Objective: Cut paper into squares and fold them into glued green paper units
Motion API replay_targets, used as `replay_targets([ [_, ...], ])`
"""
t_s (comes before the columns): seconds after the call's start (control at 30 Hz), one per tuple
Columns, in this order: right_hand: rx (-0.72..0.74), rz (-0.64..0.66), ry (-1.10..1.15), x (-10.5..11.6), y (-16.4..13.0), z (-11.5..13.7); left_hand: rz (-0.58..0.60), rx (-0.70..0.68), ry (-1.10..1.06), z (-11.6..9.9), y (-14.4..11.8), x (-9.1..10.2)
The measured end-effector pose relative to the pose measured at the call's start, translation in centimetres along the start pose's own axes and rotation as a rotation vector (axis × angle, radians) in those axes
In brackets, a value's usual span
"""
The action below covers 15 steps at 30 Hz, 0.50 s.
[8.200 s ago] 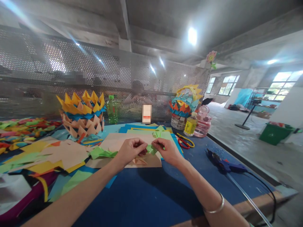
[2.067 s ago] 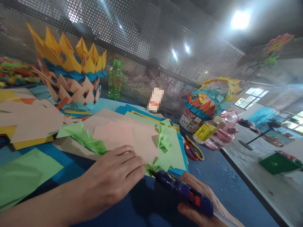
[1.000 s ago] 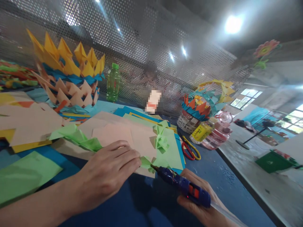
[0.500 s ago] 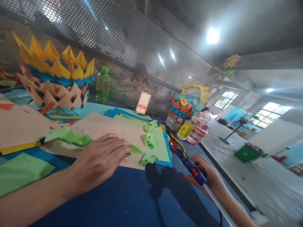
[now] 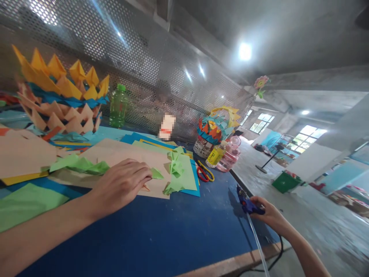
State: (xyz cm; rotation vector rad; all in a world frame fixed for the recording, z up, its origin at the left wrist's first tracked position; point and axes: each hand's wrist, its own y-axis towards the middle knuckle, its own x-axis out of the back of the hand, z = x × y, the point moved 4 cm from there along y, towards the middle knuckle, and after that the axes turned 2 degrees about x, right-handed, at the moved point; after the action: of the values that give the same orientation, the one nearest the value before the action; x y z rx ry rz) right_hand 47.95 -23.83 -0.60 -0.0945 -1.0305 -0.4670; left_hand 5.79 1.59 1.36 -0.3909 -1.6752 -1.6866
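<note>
My right hand [image 5: 266,211] grips a dark blue glue gun [image 5: 249,204] over the table's right edge. A long translucent glue stick [image 5: 258,240] sticks out of its back end, and a black cord hangs below. My left hand [image 5: 123,184] rests with curled fingers on a beige paper sheet [image 5: 100,152]. From its fingertips pokes the tip of a small green folded paper piece [image 5: 157,174]. Just right of that hand lies a cluster of green folded paper [image 5: 175,167]. Another crumpled green paper strip [image 5: 80,164] lies to the left of the knuckles.
Red-and-yellow-handled scissors [image 5: 205,172] lie on the blue table [image 5: 161,231]. Behind them stand a yellow-labelled bottle [image 5: 215,156], a pink bottle [image 5: 230,156] and a paper-trimmed basket [image 5: 203,148]. A green bottle [image 5: 117,107] and a large folded-paper basket [image 5: 63,100] stand at the back left.
My right hand has carried the glue gun rightward, away from the scissors and out to the table edge. My left hand stays on the paper. The view has shifted slightly to the right.
</note>
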Motion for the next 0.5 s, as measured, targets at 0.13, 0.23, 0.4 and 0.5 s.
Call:
replay_targets([
  [0.13, -0.016, 0.006, -0.038, -0.3, -0.4, -0.9, 0.016, 0.022, -0.024, 0.3, -0.2, -0.2],
  [0.23, 0.002, 0.029, -0.097, 0.3, -0.8, -0.8, 0.054, 0.074, -0.034, 0.3, -0.1, -0.2],
  [0.4, 0.106, -0.154, -0.225, 0.8, -2.4, 5.3, 0.099, 0.134, -0.045, 0.2, 0.1, -0.3],
  [0.5, 0.264, -0.175, -0.150, -2.6, -3.1, 13.4, 0.117, 0.161, -0.073, 0.0, 0.3, -0.2],
])
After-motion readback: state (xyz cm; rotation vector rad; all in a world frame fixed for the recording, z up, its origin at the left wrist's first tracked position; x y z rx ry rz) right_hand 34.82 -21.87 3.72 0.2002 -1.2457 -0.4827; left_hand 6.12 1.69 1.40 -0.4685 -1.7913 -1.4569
